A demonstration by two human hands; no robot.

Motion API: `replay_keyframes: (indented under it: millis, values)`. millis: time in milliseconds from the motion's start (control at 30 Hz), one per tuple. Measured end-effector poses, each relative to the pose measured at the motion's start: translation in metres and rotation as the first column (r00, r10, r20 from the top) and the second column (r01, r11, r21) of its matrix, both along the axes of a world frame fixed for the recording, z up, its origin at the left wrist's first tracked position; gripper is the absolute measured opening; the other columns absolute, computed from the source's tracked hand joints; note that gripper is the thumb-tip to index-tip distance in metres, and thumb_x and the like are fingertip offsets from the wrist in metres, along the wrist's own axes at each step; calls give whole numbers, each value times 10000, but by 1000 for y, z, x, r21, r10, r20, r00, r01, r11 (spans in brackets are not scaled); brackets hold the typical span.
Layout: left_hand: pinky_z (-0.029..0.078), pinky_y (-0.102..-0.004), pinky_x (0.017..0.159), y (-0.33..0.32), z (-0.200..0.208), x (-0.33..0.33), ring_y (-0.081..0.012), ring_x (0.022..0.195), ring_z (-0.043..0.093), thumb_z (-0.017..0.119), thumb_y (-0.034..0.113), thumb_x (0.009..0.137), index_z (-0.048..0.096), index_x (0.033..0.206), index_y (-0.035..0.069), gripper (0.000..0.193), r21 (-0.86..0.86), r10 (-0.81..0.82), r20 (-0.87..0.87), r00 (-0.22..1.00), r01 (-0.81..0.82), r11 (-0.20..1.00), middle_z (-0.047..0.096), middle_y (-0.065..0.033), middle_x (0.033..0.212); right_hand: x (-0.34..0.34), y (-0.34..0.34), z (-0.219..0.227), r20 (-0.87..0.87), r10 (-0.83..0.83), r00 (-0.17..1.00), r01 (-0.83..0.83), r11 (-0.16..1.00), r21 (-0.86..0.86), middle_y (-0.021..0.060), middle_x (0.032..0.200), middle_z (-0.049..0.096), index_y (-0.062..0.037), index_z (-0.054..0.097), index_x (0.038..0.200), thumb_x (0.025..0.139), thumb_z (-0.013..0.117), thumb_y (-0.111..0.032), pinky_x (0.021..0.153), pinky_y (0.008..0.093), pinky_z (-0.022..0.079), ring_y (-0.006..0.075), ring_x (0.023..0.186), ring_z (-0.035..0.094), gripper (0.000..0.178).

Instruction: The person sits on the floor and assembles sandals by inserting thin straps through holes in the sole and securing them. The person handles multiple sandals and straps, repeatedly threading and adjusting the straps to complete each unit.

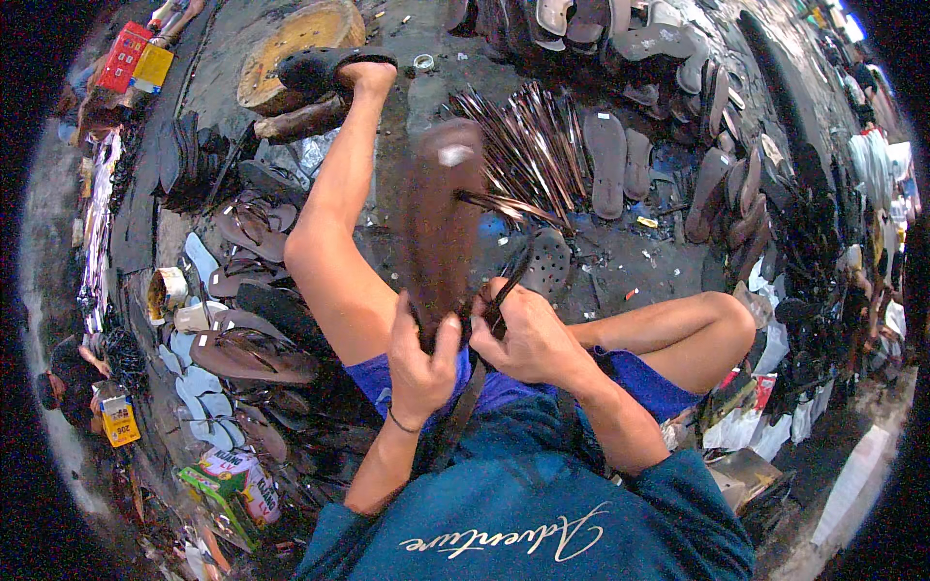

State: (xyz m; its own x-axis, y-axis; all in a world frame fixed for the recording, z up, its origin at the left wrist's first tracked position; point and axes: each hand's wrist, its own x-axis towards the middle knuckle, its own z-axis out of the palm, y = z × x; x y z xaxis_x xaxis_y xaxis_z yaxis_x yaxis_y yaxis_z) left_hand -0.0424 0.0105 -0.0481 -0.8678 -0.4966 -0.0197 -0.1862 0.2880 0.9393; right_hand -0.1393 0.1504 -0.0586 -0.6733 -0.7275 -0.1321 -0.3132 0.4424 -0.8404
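A long brown sandal sole [441, 228], smeared by motion, stands out in front of my lap with a pale patch near its far end. My left hand [422, 360] is closed round its near end, thumb on top. Beside it my right hand [528, 334] is closed on a thin dark strap [517, 275] that loops up from the fingers. Where the strap meets the sole is hidden by my fingers. A second strap [509, 205] sticks out from the sole's right edge. Just beyond my right hand lies a dark clog with holes [550, 259].
Many brown strips [533, 145] lie heaped on the floor ahead, beside a pair of flat soles [605, 165]. A round wooden block [291, 48] sits at the far left near my shod foot. Finished-looking flip-flops [254, 354] pile up to my left; more sandals [722, 189] lie right.
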Motion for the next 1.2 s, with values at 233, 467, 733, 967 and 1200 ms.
replay_keyframes:
  millis: [233, 467, 733, 967, 1200]
  values:
    - [479, -305, 919, -12, -4, -1, -160, 1013, 598, 569, 40, 908, 497, 1282, -21, 386, 565, 135, 19, 991, -122, 816, 627, -84, 1134, -8, 1, -1, 77, -573, 816, 563, 756, -335, 117, 917, 651, -6, 633, 1170, 1010, 557, -132, 741, 351, 521, 234, 817, 651, 218]
    - [480, -298, 916, -4, 8, -8, -139, 989, 590, 574, 47, 906, 476, 1301, -18, 412, 653, 222, -42, 974, -142, 744, 621, -72, 1122, -13, 15, 7, -134, -101, 986, 106, 994, 29, 162, 989, 680, -19, 685, 1000, 952, 649, -149, 786, 368, 540, 254, 878, 687, 143]
    - [483, -309, 935, 7, 18, -9, -160, 1034, 606, 571, 51, 926, 420, 1335, -30, 444, 424, 94, -123, 988, -33, 905, 623, -110, 1158, -9, -4, 37, 612, -274, 742, 564, 749, -348, 95, 927, 673, 15, 572, 1067, 959, 640, -32, 745, 310, 600, 181, 836, 716, 135]
    - [493, -317, 936, 12, 21, -8, -187, 1050, 627, 587, 55, 942, 404, 1335, -34, 443, 397, 68, -106, 992, -20, 917, 629, -128, 1172, 3, -3, 43, 493, -313, 812, 514, 784, -348, 108, 941, 691, 16, 553, 1076, 929, 667, -2, 775, 294, 594, 166, 846, 710, 188]
    - [498, -328, 917, 11, 25, -5, -198, 1028, 631, 579, 63, 941, 421, 1323, -42, 426, 353, 49, -84, 995, -16, 935, 632, -138, 1161, -5, 2, 40, 481, -343, 807, 464, 873, -154, 48, 860, 723, -10, 692, 966, 850, 774, -65, 667, 245, 520, 85, 759, 653, 153]
